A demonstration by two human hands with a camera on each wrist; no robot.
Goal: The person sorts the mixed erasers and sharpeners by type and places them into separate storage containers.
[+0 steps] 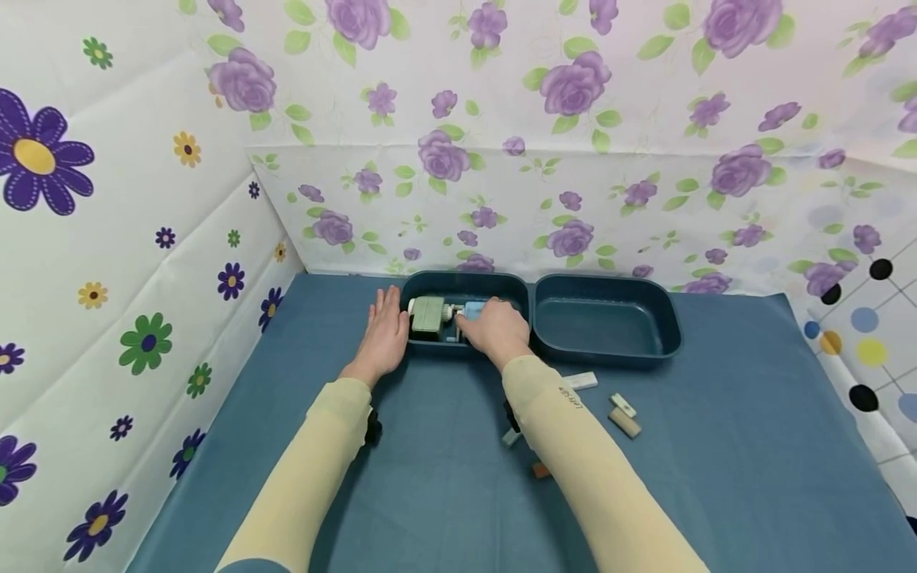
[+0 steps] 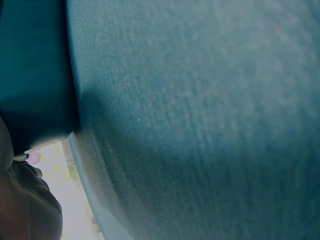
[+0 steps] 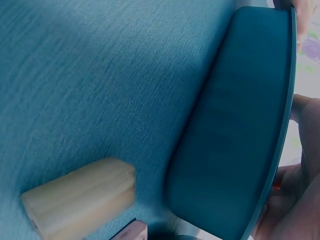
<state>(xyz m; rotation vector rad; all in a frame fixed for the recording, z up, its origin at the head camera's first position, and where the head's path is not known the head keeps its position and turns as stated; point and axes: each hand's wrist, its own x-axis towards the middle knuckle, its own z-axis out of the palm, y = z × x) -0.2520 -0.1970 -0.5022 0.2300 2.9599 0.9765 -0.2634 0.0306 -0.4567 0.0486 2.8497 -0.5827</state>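
Observation:
Two dark teal trays stand side by side at the back of the table. My left hand (image 1: 384, 334) rests with straight fingers along the outer left end of the left tray (image 1: 466, 276). A pale green block-shaped piece (image 1: 428, 313) lies inside that tray, with small white parts beside it. My right hand (image 1: 499, 328) reaches over the front rim and pinches a light blue piece (image 1: 473, 309), mostly hidden under the fingers. In the right wrist view the tray's front wall (image 3: 235, 110) hides the fingertips of the right hand (image 3: 305, 185).
The right tray (image 1: 602, 318) has nothing in it. In front lie a white block (image 1: 581, 380), a small white piece (image 1: 623, 405), a beige block (image 1: 626, 422), a pale piece (image 1: 511, 437) and an orange-brown piece (image 1: 540, 470). Flowered sheets hang behind and left.

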